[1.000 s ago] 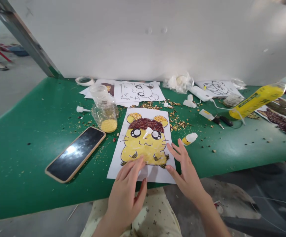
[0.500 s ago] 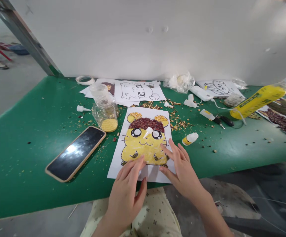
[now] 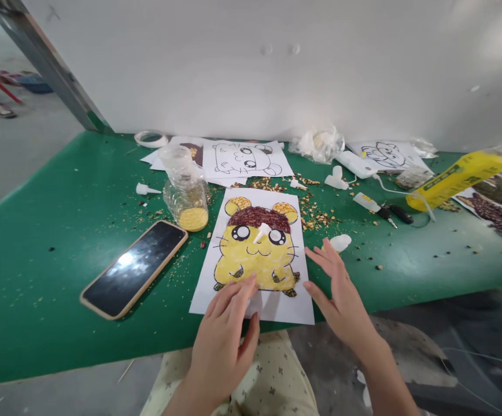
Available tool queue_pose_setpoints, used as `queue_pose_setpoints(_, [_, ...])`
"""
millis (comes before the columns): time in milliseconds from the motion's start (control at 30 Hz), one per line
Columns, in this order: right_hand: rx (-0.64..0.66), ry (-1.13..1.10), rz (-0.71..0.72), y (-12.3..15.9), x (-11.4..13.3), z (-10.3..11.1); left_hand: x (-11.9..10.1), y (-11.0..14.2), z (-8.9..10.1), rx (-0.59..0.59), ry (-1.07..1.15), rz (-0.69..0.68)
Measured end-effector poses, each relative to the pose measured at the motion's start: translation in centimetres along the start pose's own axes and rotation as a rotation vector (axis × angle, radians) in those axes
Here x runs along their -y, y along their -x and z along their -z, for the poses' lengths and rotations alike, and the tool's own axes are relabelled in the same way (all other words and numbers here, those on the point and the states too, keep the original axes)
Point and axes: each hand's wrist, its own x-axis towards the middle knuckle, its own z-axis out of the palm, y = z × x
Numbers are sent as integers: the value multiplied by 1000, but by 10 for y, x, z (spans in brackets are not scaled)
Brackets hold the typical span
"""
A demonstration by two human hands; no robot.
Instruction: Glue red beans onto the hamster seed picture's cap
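A sheet with a hamster picture [image 3: 257, 259] lies on the green table, its body yellow, the top of its head filled with dark red beans and its ears with corn-coloured grains. A white nozzle cap [image 3: 260, 232] rests between the drawn eyes. My left hand [image 3: 229, 326] lies over the sheet's lower edge, fingers stretched out and thumb apart, gripping nothing. Just off the sheet's right edge is my right hand [image 3: 338, 292], fingers spread and holding nothing. Beyond its fingertips lies a small white glue bottle [image 3: 341, 242], partly hidden by them.
To the left lie a phone [image 3: 135, 270] and a clear plastic bottle [image 3: 187, 199] with yellow grains. Loose seeds [image 3: 316, 211] scatter behind the sheet. Farther back are drawings [image 3: 242, 159], a tape roll [image 3: 151, 138] and a plastic bag [image 3: 318, 144]. A yellow bottle [image 3: 459, 179] leans at right.
My right hand has moved right, off the picture and toward the glue bottle, uncovering the hamster's right side. My left hand stays in nearly the same place.
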Motion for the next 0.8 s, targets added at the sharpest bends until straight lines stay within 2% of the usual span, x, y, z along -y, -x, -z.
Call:
queue_pose_setpoints(133, [-56,-74,-59,9,-7,0,1,-1,-1,-9,-9,2])
queue_pose_setpoints(233, [-33,-44,-60,10,-8,-2,2,-1,-1,-14,-15,0])
queue_pose_setpoints(433, [99,290,106,8,-4,-7,0,-1,-4,-24,-40,5])
queue_pose_setpoints(567, [89,484,140,8,0,-10,-1,-1,-8,-77,-96,-23])
queue_pose_setpoints(800, [56,573,209,5,1,-6,1,-1,-9,-97,-147,-61])
